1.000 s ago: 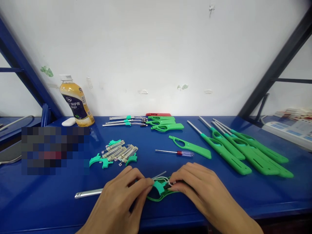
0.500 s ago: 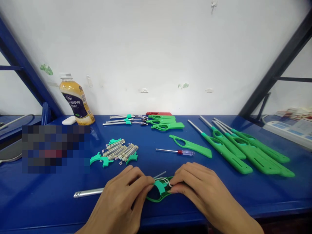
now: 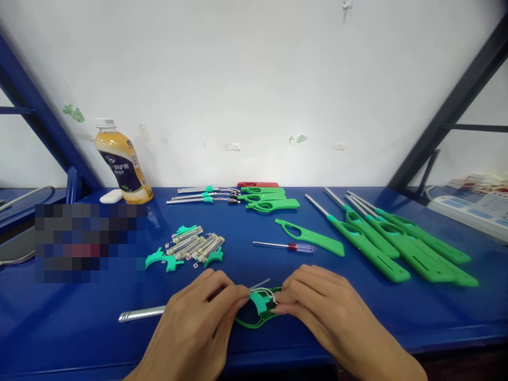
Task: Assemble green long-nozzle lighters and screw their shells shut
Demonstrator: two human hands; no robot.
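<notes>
Near the table's front edge lies a green lighter shell (image 3: 254, 323) with a teal trigger (image 3: 259, 303) and white wires (image 3: 266, 290) in it. My left hand (image 3: 198, 323) pinches the shell's left end beside the trigger, and a silver tube (image 3: 142, 313) sticks out to its left. My right hand (image 3: 325, 309) has thumb and fingertips closed at the right of the trigger, on the shell by the wires. A thin clear tube (image 3: 260, 283) pokes out above the trigger. The fingers hide much of the shell.
Behind my hands are a screwdriver (image 3: 304, 247), a loose green shell (image 3: 317, 239) and a pile of clear-cased parts (image 3: 194, 246). Green lighters (image 3: 369, 246) lie at right, tube assemblies (image 3: 190, 199) and shells (image 3: 273, 205) at the back. A bottle (image 3: 125, 164) stands back left.
Both hands keep nearly the same grip and place. The trigger and shell have shifted very slightly left.
</notes>
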